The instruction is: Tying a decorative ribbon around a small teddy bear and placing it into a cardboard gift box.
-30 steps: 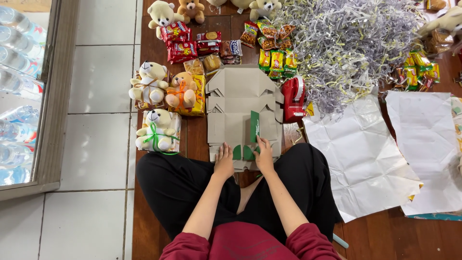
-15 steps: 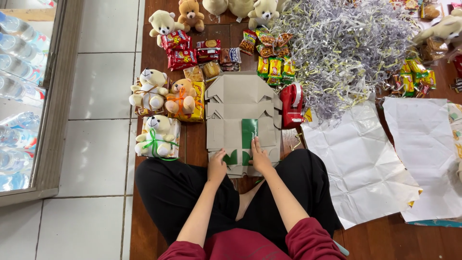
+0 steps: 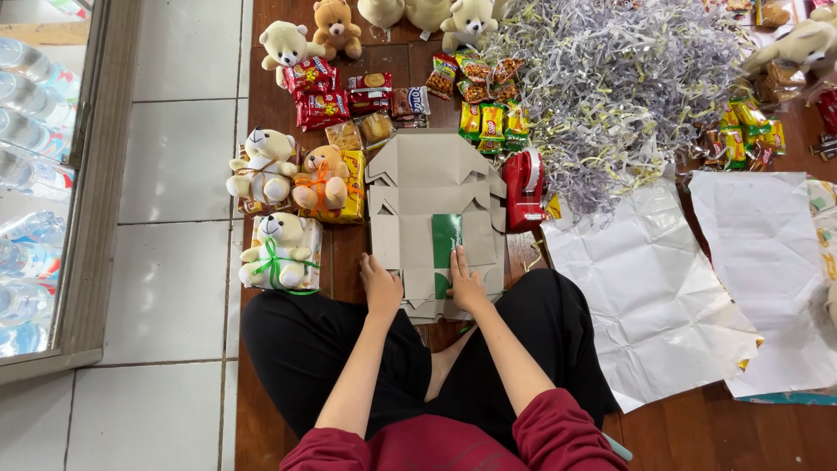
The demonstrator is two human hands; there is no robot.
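A flat, unfolded brown cardboard box blank [image 3: 427,187] lies on the wooden floor in front of my crossed legs. One flap with a green face [image 3: 445,237] is folded over near its lower middle. My left hand [image 3: 381,285] presses flat on the blank's near edge. My right hand [image 3: 465,281] presses on the lower end of the green flap, fingers spread on the card. Neither hand grips anything.
A red tape dispenser [image 3: 524,187] sits right of the blank. Teddy bears [image 3: 279,253] on boxes stand to the left, snack packets [image 3: 323,96] beyond. A heap of shredded paper [image 3: 628,87] fills the far right, white paper sheets [image 3: 649,288] lie at right, water bottles [image 3: 26,113] far left.
The green flap has gone from upright to lying flat on the blank. Both hands have shifted slightly and now press down on the card's near edge.
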